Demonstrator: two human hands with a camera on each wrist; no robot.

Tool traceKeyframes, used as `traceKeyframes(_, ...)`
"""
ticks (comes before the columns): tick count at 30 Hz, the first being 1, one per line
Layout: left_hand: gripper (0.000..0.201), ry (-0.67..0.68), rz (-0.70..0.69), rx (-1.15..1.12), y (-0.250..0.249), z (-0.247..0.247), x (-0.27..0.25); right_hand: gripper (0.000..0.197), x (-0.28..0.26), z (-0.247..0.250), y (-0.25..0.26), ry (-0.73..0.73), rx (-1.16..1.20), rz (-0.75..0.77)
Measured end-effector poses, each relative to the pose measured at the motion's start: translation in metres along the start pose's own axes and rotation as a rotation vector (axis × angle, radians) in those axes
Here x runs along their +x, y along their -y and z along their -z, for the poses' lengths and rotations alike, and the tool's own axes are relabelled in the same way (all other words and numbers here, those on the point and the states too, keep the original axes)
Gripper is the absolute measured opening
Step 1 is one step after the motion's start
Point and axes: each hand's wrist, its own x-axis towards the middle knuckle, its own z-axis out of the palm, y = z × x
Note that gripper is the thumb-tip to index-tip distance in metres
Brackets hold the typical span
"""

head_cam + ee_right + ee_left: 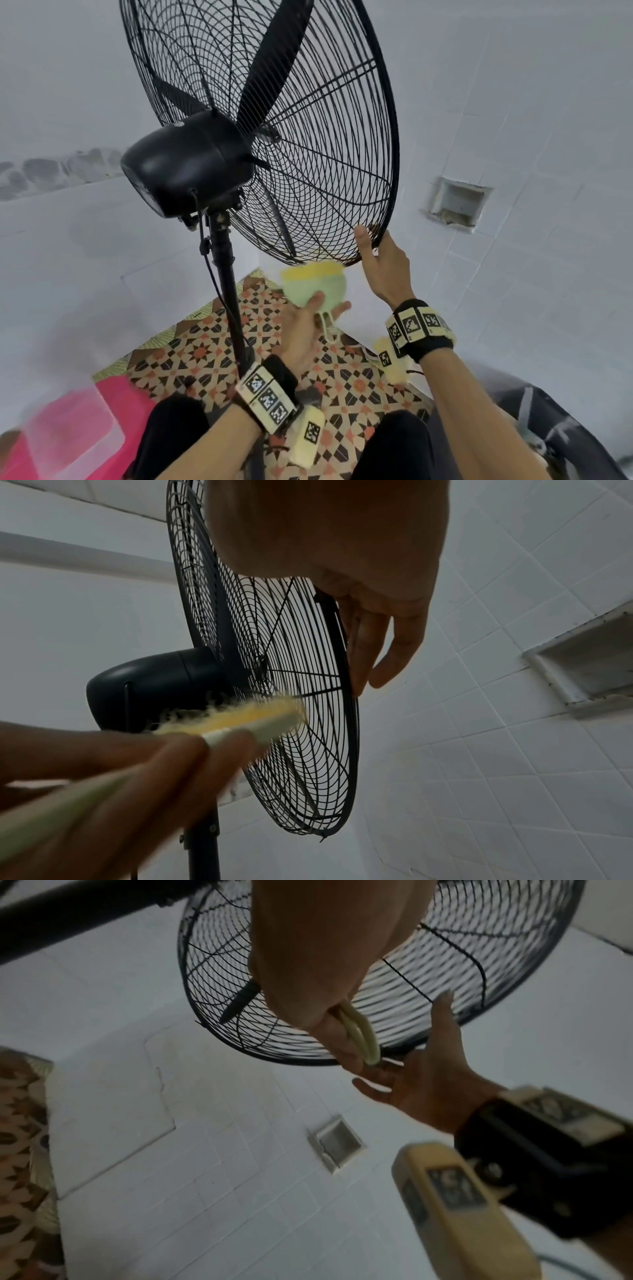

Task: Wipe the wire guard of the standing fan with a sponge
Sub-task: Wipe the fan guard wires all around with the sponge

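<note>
**Sponge pressed to the bottom of the fan guard**

Sponge (313,282) (pale green beneath, yellow on top) sat against the lowest arc of the black wire guard (329,164), its yellow face turned up toward the wires. The left hand (305,329) gripped it from below, fingers and thumb curled round the green body, with a looped cord hanging from the sponge between the fingers. In the right wrist view the sponge was blurred, so exact contact with the wires could not be judged there.

Just to the right, the right hand (383,267) met the guard's outer rim, fingers straight and slightly spread along the ring, holding nothing. Both wrists wore black bands with printed markers.

Behind the guard stood the dark blades and the rounded black motor housing (186,168), carried on a black pole (226,284) with a cable running down it. White tiled walls surrounded the fan, one with a small recessed niche (457,202). Below lay a patterned floor (342,383) and a pink container (78,428) at lower left.
</note>
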Motion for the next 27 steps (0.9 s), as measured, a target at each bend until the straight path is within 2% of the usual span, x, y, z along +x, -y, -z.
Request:
traceKeyframes(2,0.008,0.086,0.013,0.135,0.002,-0.013,-0.005,0.086,0.001,0.001,0.000,0.003,-0.004,-0.004)
traceKeyframes(4,0.014,0.092,-0.041,0.162,0.001,-0.023,-0.004,0.086,0.001,0.004,-0.001,0.008,0.003,-0.011)
traceKeyframes(7,0.021,0.019,-0.191,0.019,-0.004,-0.020,-0.005,0.078,0.001,0.007,0.000,0.016,0.025,-0.022)
traceKeyframes(9,0.027,-0.014,-0.229,-0.042,-0.009,-0.010,-0.006,0.077,0.001,0.006,0.002,0.017,0.029,-0.024)
traceKeyframes(10,0.030,-0.019,-0.218,-0.038,-0.011,-0.006,-0.005,0.079,0.001,0.005,0.001,0.009,0.020,-0.024)
traceKeyframes(13,0.018,0.031,-0.119,0.094,-0.010,-0.005,-0.011,0.089,0.001,0.001,-0.001,-0.008,0.008,-0.004)
traceKeyframes(16,0.012,0.094,-0.013,0.229,-0.004,-0.022,-0.011,0.083,0.000,0.002,-0.002,0.007,0.000,-0.014)
traceKeyframes(20,0.011,0.056,-0.050,0.148,0.002,-0.036,-0.006,0.070,0.001,0.007,0.000,0.018,0.028,-0.049)
traceKeyframes(24,0.022,-0.053,-0.125,-0.025,0.004,-0.015,-0.013,0.071,0.002,0.010,0.004,0.017,0.033,-0.051)
traceKeyframes(26,0.007,-0.045,-0.104,0.043,-0.001,-0.010,-0.011,0.069,0.001,0.006,0.002,0.013,0.014,-0.055)
traceKeyframes(27,0.010,-0.016,-0.078,0.087,-0.004,-0.010,-0.011,0.069,0.000,0.005,0.002,0.010,0.007,-0.051)
